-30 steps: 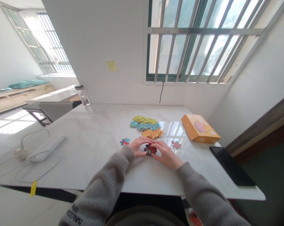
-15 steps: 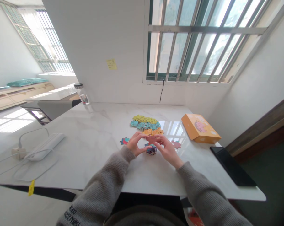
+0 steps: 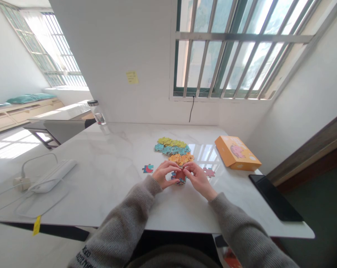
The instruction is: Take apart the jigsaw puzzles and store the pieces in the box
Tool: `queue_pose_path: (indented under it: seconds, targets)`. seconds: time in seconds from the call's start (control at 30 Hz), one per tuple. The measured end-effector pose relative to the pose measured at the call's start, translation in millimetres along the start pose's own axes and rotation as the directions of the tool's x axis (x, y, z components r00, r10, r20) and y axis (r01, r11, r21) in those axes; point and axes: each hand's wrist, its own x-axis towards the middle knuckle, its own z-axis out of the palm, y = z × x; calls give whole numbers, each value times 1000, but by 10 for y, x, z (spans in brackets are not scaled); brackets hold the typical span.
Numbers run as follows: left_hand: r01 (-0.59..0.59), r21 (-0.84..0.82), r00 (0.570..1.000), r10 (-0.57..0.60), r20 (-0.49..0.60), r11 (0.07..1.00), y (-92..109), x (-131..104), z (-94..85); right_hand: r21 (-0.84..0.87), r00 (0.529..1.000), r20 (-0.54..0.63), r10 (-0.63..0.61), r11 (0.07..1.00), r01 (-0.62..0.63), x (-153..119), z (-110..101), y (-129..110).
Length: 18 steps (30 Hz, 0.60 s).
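Both hands meet over a small stack of jigsaw puzzle pieces (image 3: 181, 182) on the white marbled table. A reddish-pink puzzle piece (image 3: 181, 174) is between them, just above or against the stack; contact is hard to make out. My left hand (image 3: 165, 174) curves its fingers and thumb round the piece's left side. My right hand (image 3: 198, 179) pinches its right side with thumb and fingers. A teal and red puzzle piece (image 3: 148, 168) lies to the left, and a pink puzzle piece (image 3: 209, 172) to the right.
Beyond the hands are heaps of yellow-green (image 3: 171, 142), teal (image 3: 172, 149) and orange puzzle pieces (image 3: 181, 159). An orange box (image 3: 237, 152) and a black tablet (image 3: 276, 197) lie to the right. A white power strip (image 3: 55, 175) with cables lies left; a glass bottle (image 3: 98, 112) stands farther back.
The reddish-pink piece has come down toward me over the stack, its flat face now showing more. Both hands stay near the stack, fingers slightly shifted.
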Motion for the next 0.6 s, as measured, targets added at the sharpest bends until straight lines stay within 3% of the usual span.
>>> queue_pose_path:
  seconds: [0.1,0.2,0.3,0.47,0.6]
  targets:
    - [52,-14,998,-52,-26,999,-5,-12,10,-89,994,49,-97,991,101,-13,-37,-36]
    - [92,-11,995,-92,-46,996,-16,-12,11,-189,962,160,-221,950,250,-36,-99,-70]
    - [91,-38,995,-92,-37,995,-33,-8,24,-263,940,200,-278,909,324,-55,-145,-78]
    - [105,23,994,-105,-32,994,-78,-31,70,-346,939,230,-257,880,326,-44,-318,-12]
    - [121,168,990,-131,50,978,-149,-70,113,-449,974,187,-127,871,200,-32,-731,152]
